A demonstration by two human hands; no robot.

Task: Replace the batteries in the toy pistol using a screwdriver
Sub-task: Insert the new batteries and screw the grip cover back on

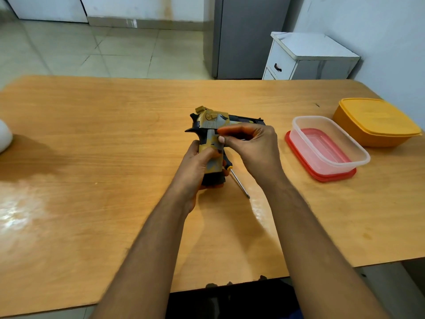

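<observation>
Broadly, a wide orange-brown wooden table (92, 146) filled most of the view, with pale glare on its surface at nine o'clock. Beyond its far edge, at one o'clock, stood a white bedside cabinet with a dark drawer handle (308, 57) beside a tall grey panel (248, 38). On the table at three o'clock sat an orange plastic box with a matching lid (374, 122), and just nearer the middle, a clear rectangular plastic container resting on a red lid (326, 146). At the centre was the yellow-and-grey camouflage toy pistol with black trim (212, 125), lifted off the table, its barrel pointing toward three o'clock and its grip toward six. The left hand (195, 166) was wrapped around the grip, thumb pressed on its side. The right hand (250, 141) came in from three o'clock with fingers curled, thumb and fingertips pinching at the pistol's side near the top of the grip; what they pinched could not be made out. A small screwdriver with a black-and-yellow handle and thin metal shaft (239, 181) lay on the table just below the pistol, tip toward five o'clock.
</observation>
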